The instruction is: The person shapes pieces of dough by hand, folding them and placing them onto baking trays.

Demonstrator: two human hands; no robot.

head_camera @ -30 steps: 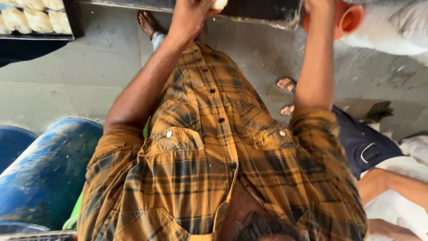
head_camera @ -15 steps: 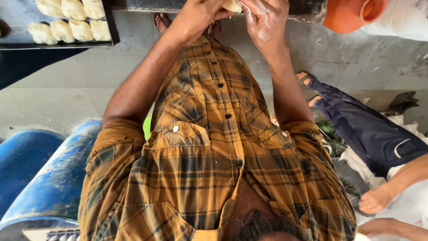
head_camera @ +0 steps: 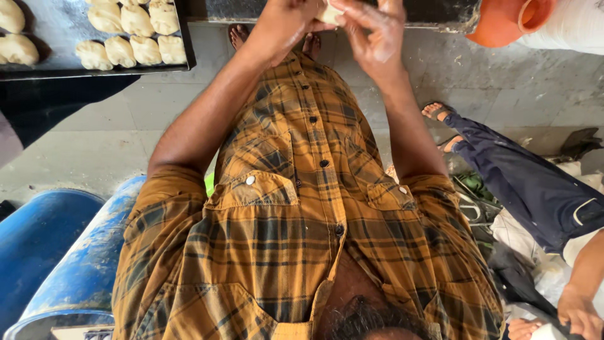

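Note:
My left hand [head_camera: 286, 25] and my right hand [head_camera: 376, 34] meet at the top middle of the head view, above my orange plaid shirt. Between them sits a small pale piece of dough [head_camera: 328, 12]. The left hand's fingers curl around it. The right hand's fingers press against it from the right, partly spread. Most of the dough is hidden by the fingers. My bare feet [head_camera: 239, 34] show on the grey floor below the hands.
A black tray [head_camera: 184, 44] with several shaped dough pieces [head_camera: 135, 38] lies at the top left. Two blue drums [head_camera: 56, 252] stand at the lower left. An orange container [head_camera: 503, 22] is top right. Another person's dark-trousered leg [head_camera: 522, 182] and hand [head_camera: 579, 311] are at the right.
My hands have come together on the dough and moved lower in view. The view shifted, so the tray of dough pieces shows more at the top left.

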